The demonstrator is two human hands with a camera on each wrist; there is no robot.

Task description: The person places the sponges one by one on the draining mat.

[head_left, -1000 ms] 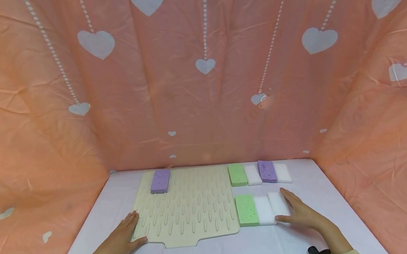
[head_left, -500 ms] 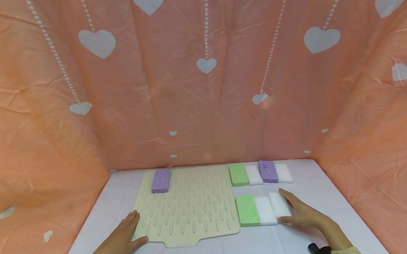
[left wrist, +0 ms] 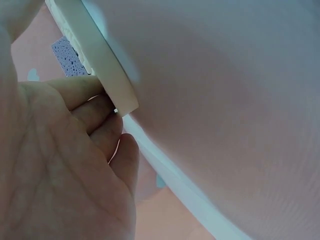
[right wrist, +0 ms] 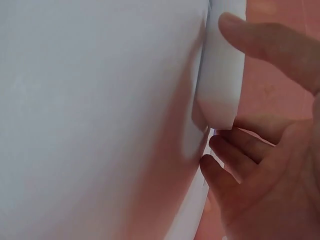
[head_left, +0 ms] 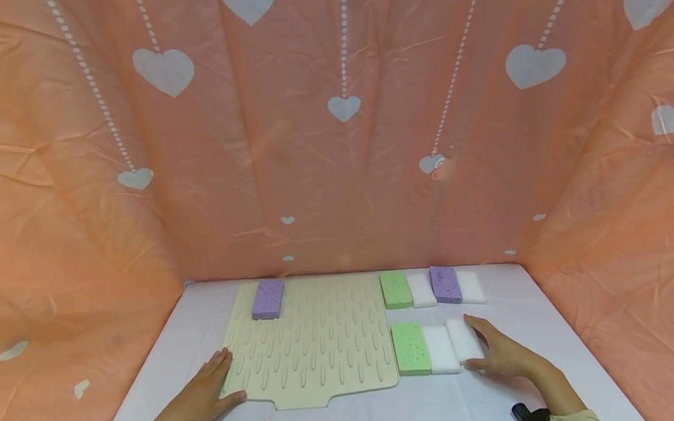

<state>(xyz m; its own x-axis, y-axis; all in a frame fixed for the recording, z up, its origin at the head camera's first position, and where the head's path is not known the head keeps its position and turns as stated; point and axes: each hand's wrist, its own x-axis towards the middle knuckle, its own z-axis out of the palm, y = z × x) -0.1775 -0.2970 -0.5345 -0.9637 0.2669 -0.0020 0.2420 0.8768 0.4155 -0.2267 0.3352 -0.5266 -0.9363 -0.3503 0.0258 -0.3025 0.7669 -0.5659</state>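
Note:
My left hand (head_left: 203, 394) rests with relaxed fingers at the left edge of a cream ridged mat (head_left: 316, 340); in the left wrist view its fingertips lie right at the mat's corner (left wrist: 120, 95). On the mat's far left lies a purple sponge (head_left: 268, 299). My right hand (head_left: 504, 351) rests beside a white sponge (head_left: 463, 341), the rightmost of the near row. Its thumb is at the sponge's near edge and the fingers are by its right side, loosely bent. To the left are another white sponge (head_left: 441, 351) and a green sponge (head_left: 410, 349).
A far row right of the mat has a green sponge (head_left: 396, 290), a white sponge (head_left: 421, 290), a purple sponge (head_left: 445, 285) and a white sponge (head_left: 472, 287). An orange curtain (head_left: 336, 191) with hearts encloses the white table (head_left: 384, 420) behind and at both sides.
My right thumb has drawn slightly right along the white sponge's near edge. The left hand stays at the mat, and the head view has shifted a little.

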